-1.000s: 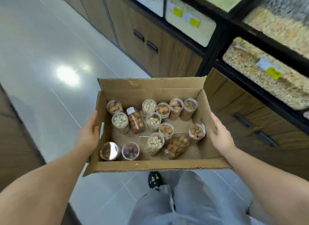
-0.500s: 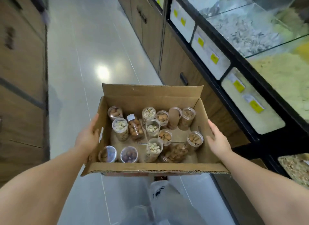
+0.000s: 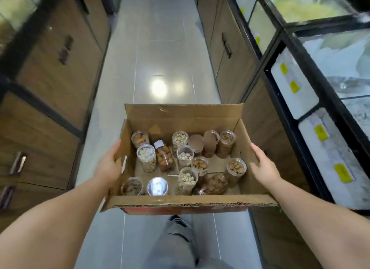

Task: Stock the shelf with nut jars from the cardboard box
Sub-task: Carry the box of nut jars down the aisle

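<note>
Foreground: a grey trouser leg (image 3: 176, 244) is seen at bottom centre, below the box.
Load: the cardboard box (image 3: 190, 201) is carried level at centre frame, with its flaps open and the near flap folded outward.
Grip, left hand (image 3: 109, 165): it is closed on the box's left wall, thumb hooked over the edge. The fingers are hidden outside the wall.
Grip, right hand (image 3: 263, 165): it is laid against the outside of the right wall and holds it, thumb along the rim. The fingers beneath are hidden.
Task items: the nut jars (image 3: 187, 178) are all inside the box, between the two hands. None has been lifted out.
Long axis: most jars stand upright, lids toward the camera. A toppled jar (image 3: 215, 185) lies on its side at the lower right of the box floor, and a white-capped jar (image 3: 164, 157) is tilted.
Nearness: a pale-nut jar (image 3: 146, 157) is just beside the left wall, and a brown-nut jar (image 3: 236, 167) is near the right wall.
Judgement: both hands are occupied, so the box would have to be set down, or held by one hand, before a jar could be gripped from above.
Destination: the tiled floor (image 3: 160, 54) runs ahead, with glass-fronted bins (image 3: 308, 92) along the right edge and wooden cabinets (image 3: 50, 72) along the left. The intended shelf cannot be identified.
</note>
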Demonstrator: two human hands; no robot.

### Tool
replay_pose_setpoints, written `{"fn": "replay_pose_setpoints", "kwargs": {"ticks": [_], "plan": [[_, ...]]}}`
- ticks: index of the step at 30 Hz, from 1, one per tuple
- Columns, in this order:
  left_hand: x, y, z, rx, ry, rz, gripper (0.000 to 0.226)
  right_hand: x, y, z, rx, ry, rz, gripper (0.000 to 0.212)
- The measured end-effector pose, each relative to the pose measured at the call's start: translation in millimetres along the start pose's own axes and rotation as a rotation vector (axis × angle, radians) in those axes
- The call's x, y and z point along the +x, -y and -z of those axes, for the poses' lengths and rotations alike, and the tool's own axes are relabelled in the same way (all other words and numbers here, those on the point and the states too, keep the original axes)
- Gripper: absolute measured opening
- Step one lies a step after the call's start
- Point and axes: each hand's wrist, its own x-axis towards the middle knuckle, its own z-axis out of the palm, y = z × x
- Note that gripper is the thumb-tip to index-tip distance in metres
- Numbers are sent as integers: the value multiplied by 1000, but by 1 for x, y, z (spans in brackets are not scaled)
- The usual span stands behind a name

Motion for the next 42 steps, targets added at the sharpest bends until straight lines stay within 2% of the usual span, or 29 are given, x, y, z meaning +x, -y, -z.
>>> {"fn": "replay_pose_setpoints", "kwargs": {"ticks": [10,24,31,37,42], "plan": [[202,-110,55,13,-25,76,54,205,142,16,-12,-1,18,64],[482,-246,76,-95,-178,205,55,547,340,72,-144,70,129,65],[637,-275,99,-88,-228,241,55,696,444,65,-194,98,196,64],[784,-295,140,-27,-185,223,55,807,534,43,-252,103,193,63],[897,-326,180,-8,-165,221,55,895,593,34,-177,126,156,64]]}}
